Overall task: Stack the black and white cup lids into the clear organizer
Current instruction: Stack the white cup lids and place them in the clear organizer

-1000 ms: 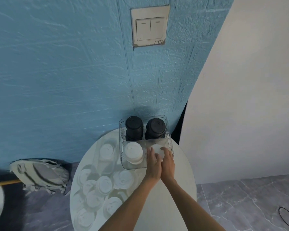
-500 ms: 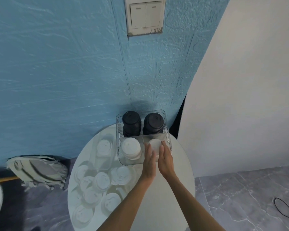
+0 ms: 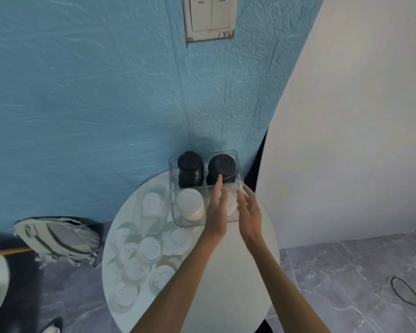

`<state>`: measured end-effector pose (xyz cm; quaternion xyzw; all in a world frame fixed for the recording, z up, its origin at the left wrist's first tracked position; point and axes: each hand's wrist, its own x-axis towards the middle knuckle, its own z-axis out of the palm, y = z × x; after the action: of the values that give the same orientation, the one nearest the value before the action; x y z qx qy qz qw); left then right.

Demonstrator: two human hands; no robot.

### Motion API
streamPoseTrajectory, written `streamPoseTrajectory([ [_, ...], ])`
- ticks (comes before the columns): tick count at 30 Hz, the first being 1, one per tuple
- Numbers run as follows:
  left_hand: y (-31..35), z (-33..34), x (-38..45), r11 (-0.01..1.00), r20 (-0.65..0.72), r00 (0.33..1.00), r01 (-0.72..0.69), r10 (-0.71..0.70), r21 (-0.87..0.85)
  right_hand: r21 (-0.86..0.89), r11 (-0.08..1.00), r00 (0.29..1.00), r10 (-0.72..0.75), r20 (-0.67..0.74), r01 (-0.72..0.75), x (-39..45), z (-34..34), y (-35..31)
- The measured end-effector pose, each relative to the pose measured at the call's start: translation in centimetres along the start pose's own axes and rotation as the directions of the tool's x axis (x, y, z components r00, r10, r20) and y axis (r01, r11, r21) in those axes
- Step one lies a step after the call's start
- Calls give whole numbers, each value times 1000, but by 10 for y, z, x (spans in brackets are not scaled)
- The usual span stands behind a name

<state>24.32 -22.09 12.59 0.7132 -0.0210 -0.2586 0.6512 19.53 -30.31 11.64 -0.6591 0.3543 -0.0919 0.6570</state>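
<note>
The clear organizer (image 3: 175,213) stands at the far side of the round white table (image 3: 226,272), against the blue wall. Its two back compartments hold stacks of black lids (image 3: 190,168), (image 3: 222,165). The front left compartment holds a stack of white lids (image 3: 190,205). A low white lid stack (image 3: 231,205) lies in the front right compartment, mostly hidden between my hands. My left hand (image 3: 217,210) and my right hand (image 3: 249,210) hover over that compartment, fingers spread, holding nothing. Several loose white lids (image 3: 149,248) lie on the table's left half.
A grey-and-white mop head (image 3: 58,239) with a wooden handle lies on the floor to the left. A light switch (image 3: 210,16) is on the wall above. A white wall panel (image 3: 346,140) stands to the right, and a black cable (image 3: 411,296) runs across the grey floor.
Both hands were closed around the white lid stack in the front right compartment; they have let go, lifted slightly and spread apart. The camera has tilted down a little.
</note>
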Motion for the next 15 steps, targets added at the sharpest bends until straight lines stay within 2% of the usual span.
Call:
streamPoseTrajectory([
  [4,33,-9,-9,987,-36,988,-147,150,59,-35,995,995,-99,-28,98,-16,-3,-40],
  [7,58,-22,-23,923,-84,950,-268,301,275,-160,968,979,-202,-31,195,-31,-3,-71],
  [9,69,-35,-34,784,-70,908,-316,414,535,-392,877,958,-284,38,276,-42,-5,-85],
  [11,71,-49,-47,586,-18,886,-290,462,757,-637,692,936,-316,156,340,-55,-7,-93],
  [13,69,-65,-65,452,11,893,-238,450,860,-737,562,923,-295,246,376,-72,-5,-94],
  [15,59,-78,-87,355,61,930,-199,364,913,-777,496,921,-239,307,388,-89,-1,-86],
])
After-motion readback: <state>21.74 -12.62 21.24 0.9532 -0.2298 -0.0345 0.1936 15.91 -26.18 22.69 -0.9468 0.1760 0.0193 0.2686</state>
